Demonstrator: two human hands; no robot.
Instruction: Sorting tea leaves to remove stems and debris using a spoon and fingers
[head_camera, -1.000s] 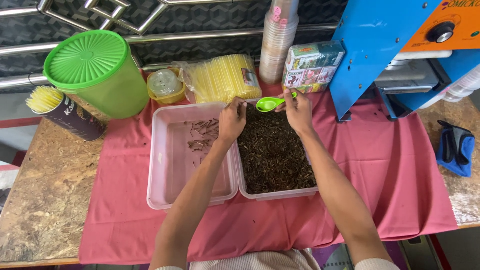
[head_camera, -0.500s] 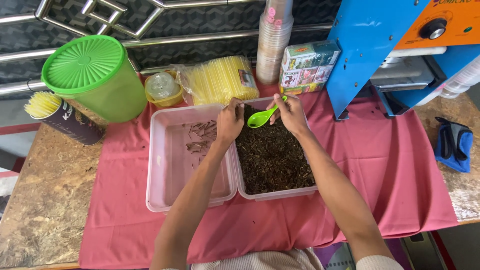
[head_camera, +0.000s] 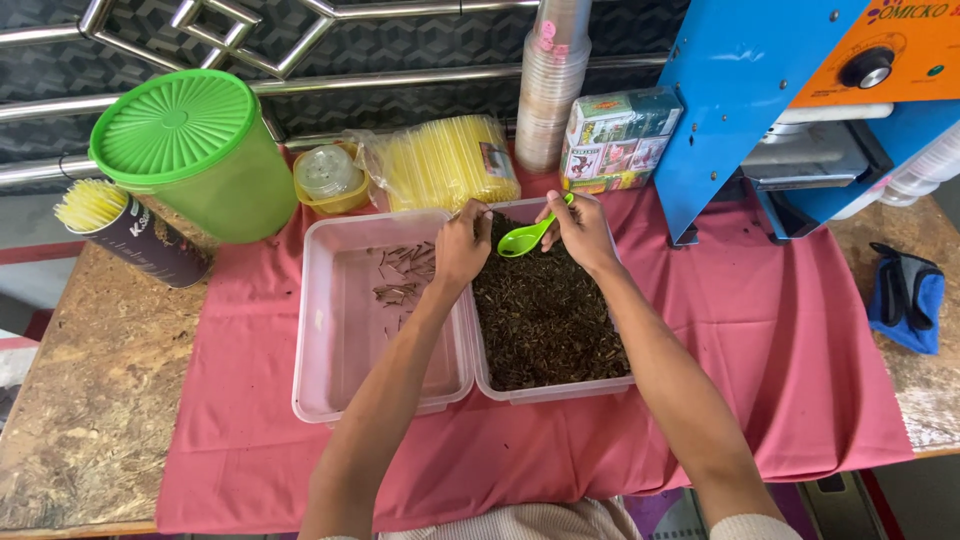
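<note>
Two clear plastic tubs stand side by side on a red cloth. The right tub (head_camera: 552, 392) is full of dark dried leaves (head_camera: 545, 320). The left tub (head_camera: 330, 330) holds only a few brown stalks (head_camera: 405, 270) near its far end. My right hand (head_camera: 580, 230) holds a bright green spoon (head_camera: 525, 238) by its handle over the far end of the leaves. My left hand (head_camera: 462, 245) rests over the rim between the tubs, fingers pinched together at the leaves; what they pinch is too small to tell.
A green lidded canister (head_camera: 195, 150), a dark cup of yellow straws (head_camera: 125, 230), a small yellow container (head_camera: 328, 175), a bag of yellow straws (head_camera: 445, 160), stacked cups (head_camera: 552, 80) and a printed box (head_camera: 620, 135) line the back. A blue machine (head_camera: 800, 90) stands right, a blue pouch (head_camera: 905, 295) beside it.
My right hand has tilted the green spoon from level down toward the leaves. My left hand stays at the tubs' shared rim. The view shifted slightly.
</note>
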